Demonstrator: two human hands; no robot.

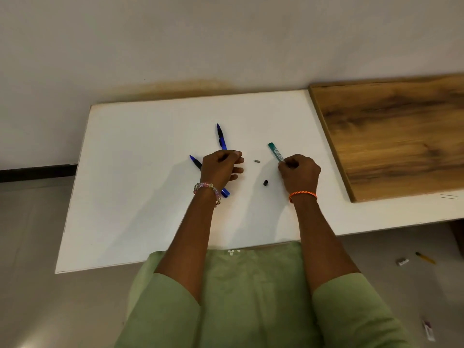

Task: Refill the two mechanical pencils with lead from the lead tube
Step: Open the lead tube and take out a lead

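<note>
Lead tube [275, 151]: green, held at its near end by the right hand [300, 173], far end angled up and away over the white board [140, 197]; I judge it is kept in hand so lead can be tipped or drawn out.
Right hand: fingers curled round the tube's near end; whether the tube's mouth is open there is hidden by the fingers.
First pencil [222, 138]: blue, tip pointing away, its near end going under the left hand [221, 169], thumb and forefinger closed at that end, other fingers loosely out; probably steadied for filling, though the pinch itself is not plain.
Second pencil [195, 162]: blue, lying on the board, crossing beneath the left hand, its back end [225, 193] showing near the wrist; likely waiting its turn.
Small grey piece [256, 161]: loose between the hands, possibly a pencil eraser.
Black cap [265, 182]: set aside just beside the right hand, within reach for closing up.
Wooden board [391, 136]: to the right, not in use.
</note>
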